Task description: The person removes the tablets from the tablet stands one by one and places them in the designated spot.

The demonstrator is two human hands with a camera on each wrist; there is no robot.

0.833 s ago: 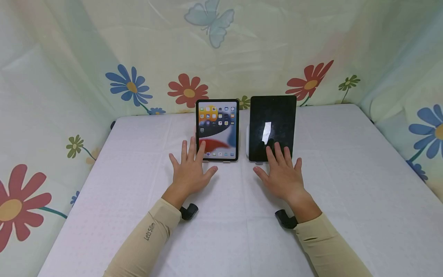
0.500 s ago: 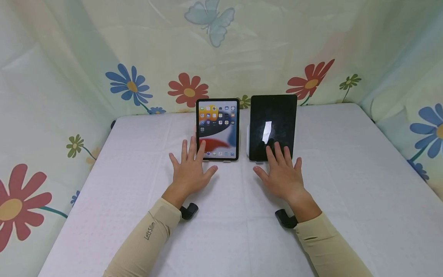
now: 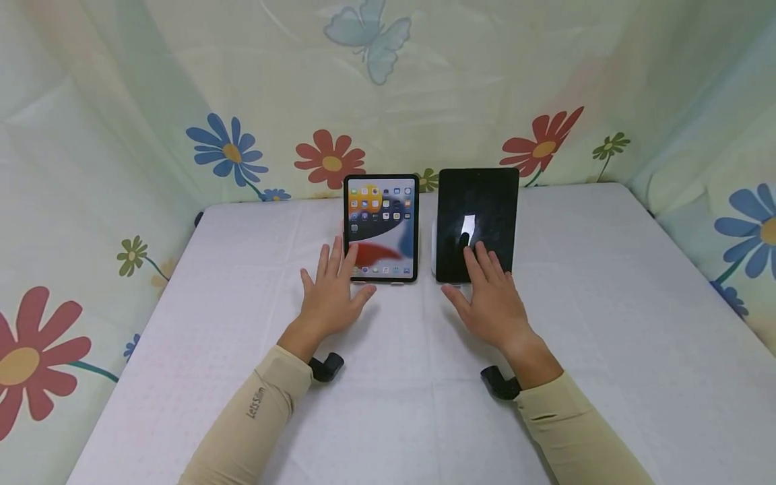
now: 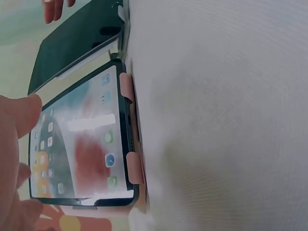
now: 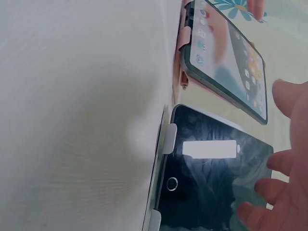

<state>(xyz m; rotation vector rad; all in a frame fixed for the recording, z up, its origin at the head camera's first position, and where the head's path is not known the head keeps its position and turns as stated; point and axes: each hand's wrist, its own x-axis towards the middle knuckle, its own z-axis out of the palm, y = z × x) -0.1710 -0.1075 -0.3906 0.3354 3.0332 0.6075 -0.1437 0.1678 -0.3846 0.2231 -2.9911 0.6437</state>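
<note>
Two tablets stand propped side by side at the back of the table. The left tablet (image 3: 382,232) has its screen lit with app icons; in the left wrist view, pink stand hooks (image 4: 134,167) hold its lower edge. The right tablet (image 3: 479,202) has a dark, reflective screen, and a white stand hook (image 5: 170,138) shows at its lower edge in the right wrist view. My left hand (image 3: 329,296), fingers extended, is in front of the lit tablet's lower left. Before the dark tablet is my right hand (image 3: 494,306), its fingers extended too. Neither hand grips anything.
A white cloth (image 3: 400,404) covers the table. Behind and at the sides hangs a flower-printed curtain (image 3: 436,108). Each wrist carries a black camera mount, the left mount (image 3: 327,367) and the right mount (image 3: 500,382).
Both hands have lifted slightly. The left hand has shifted a little to the left, and the right hand's fingers have drawn closer together. The tablets stay in place.
</note>
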